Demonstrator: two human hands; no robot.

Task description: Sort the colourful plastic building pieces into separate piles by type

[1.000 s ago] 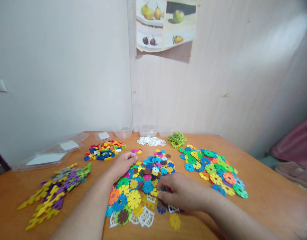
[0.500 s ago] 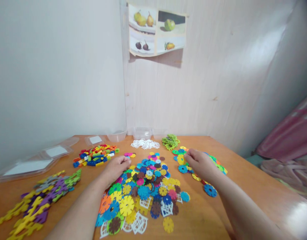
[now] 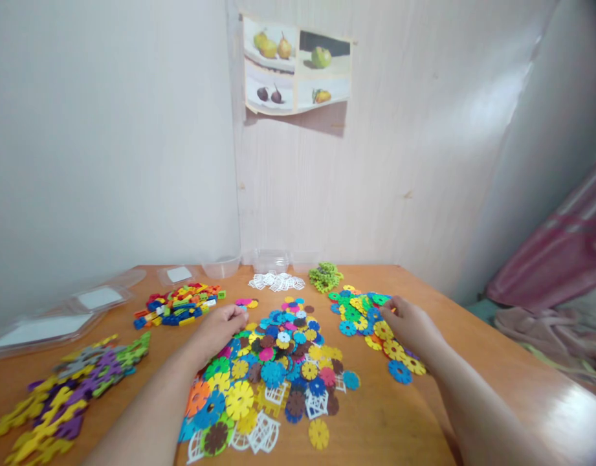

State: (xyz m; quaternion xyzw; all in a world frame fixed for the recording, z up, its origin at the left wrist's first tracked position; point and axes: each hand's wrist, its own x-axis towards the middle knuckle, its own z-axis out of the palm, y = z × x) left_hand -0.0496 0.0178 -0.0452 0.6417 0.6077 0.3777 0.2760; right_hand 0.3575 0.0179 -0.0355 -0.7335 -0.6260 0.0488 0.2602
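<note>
A large heap of flower-shaped plastic discs (image 3: pixel 273 372) in many colours spreads over the middle of the table. My left hand (image 3: pixel 222 329) rests at the heap's left edge with its fingers curled together; what they hold, if anything, is hidden. On the right lies a smaller pile of flower-shaped discs (image 3: pixel 349 314), mostly green, yellow and blue. My right hand (image 3: pixel 411 327) is over that pile's right side, thumb and fingers drawn together at its edge. Whether a disc is between them I cannot make out. White lattice window pieces (image 3: pixel 263 432) lie among the discs at the front.
Small coloured bricks (image 3: pixel 181 304) and long interlocking pieces (image 3: pixel 69 395) lie on the left. White pieces (image 3: pixel 277 281), green pieces (image 3: pixel 325 277) and clear plastic tubs (image 3: pixel 271 260) stand along the back. Clear lids (image 3: pixel 45 330) lie at the left edge of the wooden table (image 3: pixel 375 427).
My right hand has shifted rightward across the smaller pile, showing more of its green and yellow discs. My left hand stays at the big heap's edge. The view has turned slightly.
</note>
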